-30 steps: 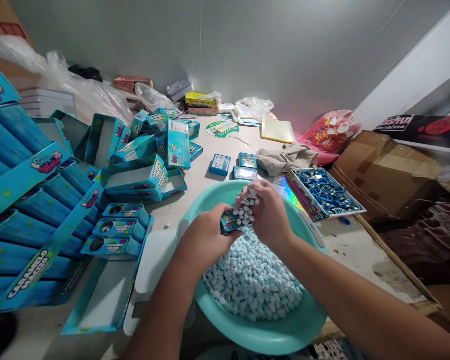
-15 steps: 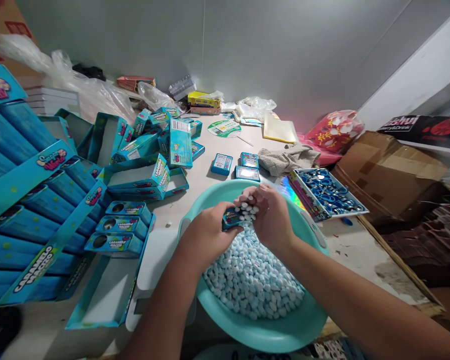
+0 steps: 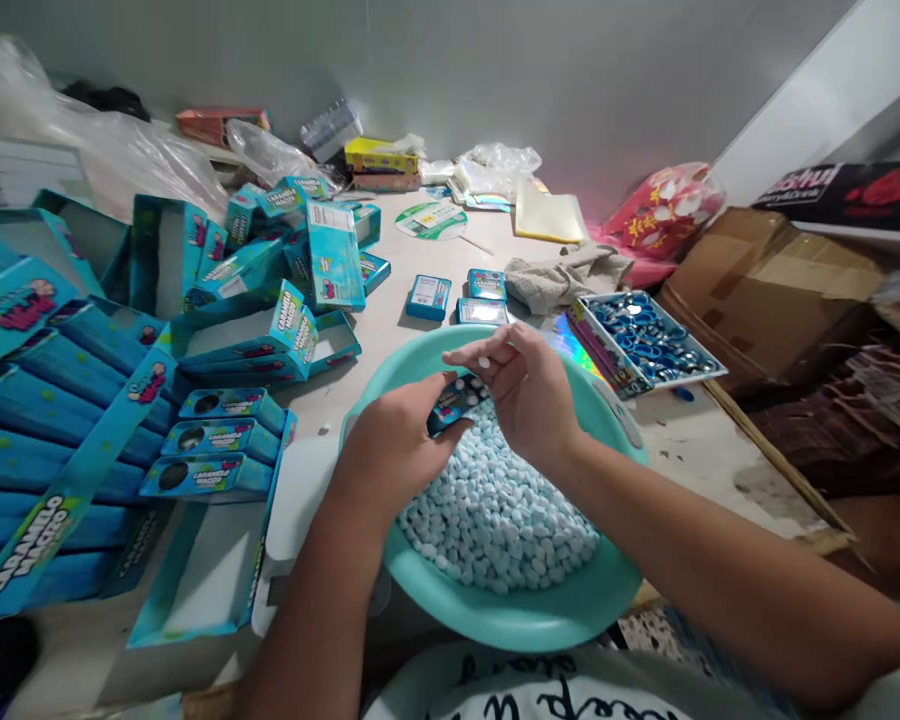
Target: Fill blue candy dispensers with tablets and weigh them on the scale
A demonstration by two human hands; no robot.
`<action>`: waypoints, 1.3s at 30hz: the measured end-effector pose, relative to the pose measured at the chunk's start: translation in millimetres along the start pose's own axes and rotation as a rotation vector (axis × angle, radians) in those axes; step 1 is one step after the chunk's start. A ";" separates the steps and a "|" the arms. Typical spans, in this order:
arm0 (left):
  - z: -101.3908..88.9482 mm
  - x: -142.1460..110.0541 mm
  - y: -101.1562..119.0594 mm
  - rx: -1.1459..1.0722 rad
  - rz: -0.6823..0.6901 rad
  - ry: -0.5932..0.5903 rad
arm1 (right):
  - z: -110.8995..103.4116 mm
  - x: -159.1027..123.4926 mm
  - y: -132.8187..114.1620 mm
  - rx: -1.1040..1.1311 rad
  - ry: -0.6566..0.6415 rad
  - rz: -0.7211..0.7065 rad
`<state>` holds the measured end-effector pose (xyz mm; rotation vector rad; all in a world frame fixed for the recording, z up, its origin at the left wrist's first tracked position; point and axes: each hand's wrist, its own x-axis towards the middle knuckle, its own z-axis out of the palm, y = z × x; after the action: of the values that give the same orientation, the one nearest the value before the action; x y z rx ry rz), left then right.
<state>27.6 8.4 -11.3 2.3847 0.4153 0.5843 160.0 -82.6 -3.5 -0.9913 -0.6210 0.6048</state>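
Over the light teal basin (image 3: pixel 615 580), my left hand (image 3: pixel 394 435) grips a small blue candy box (image 3: pixel 447 408). White candies show at the box's end near my right hand. My right hand (image 3: pixel 534 398) is beside the box, cupped and tilted with its fingers stretched out. One white candy (image 3: pixel 484 362) is at those fingers. Below both hands, a heap of pale blue and white candies (image 3: pixel 502 530) fills much of the basin. Just beyond the basin's far rim are a few small blue boxes (image 3: pixel 429 298).
Blue display cartons (image 3: pixel 337 255) crowd the left, with an open tray (image 3: pixel 214 570) and a white scale (image 3: pixel 300 500) near the basin. To the right are a box of blue-and-silver pieces (image 3: pixel 649 340), a grey cloth (image 3: pixel 562 275) and a cardboard carton (image 3: pixel 772 300).
Several candies between my right hand and the box have left the fingers; only one shows there now. My right fingers have straightened. The whole view has shifted, with things appearing higher.
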 end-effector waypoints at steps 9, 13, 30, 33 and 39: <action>1.9 -0.5 -2.3 0.030 0.139 -0.017 | 1.1 -2.4 -0.5 -0.083 -0.049 0.010; 2.5 0.8 -0.9 -0.017 0.038 -0.038 | -1.0 -2.5 1.7 -0.147 -0.052 0.037; 1.4 0.7 -2.5 -0.126 0.004 0.039 | -28.3 7.7 -16.6 -0.851 -0.207 -0.011; 1.0 1.5 -2.2 -0.142 -0.004 -0.005 | -29.6 6.7 -22.3 -0.834 -0.273 -0.016; 1.7 3.4 0.7 -0.072 -0.129 0.014 | -27.0 5.7 -22.0 -0.732 -0.210 0.105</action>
<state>31.4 8.5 -10.9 2.2668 0.5406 0.5482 187.1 -103.0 6.1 -1.6639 -1.0178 0.5872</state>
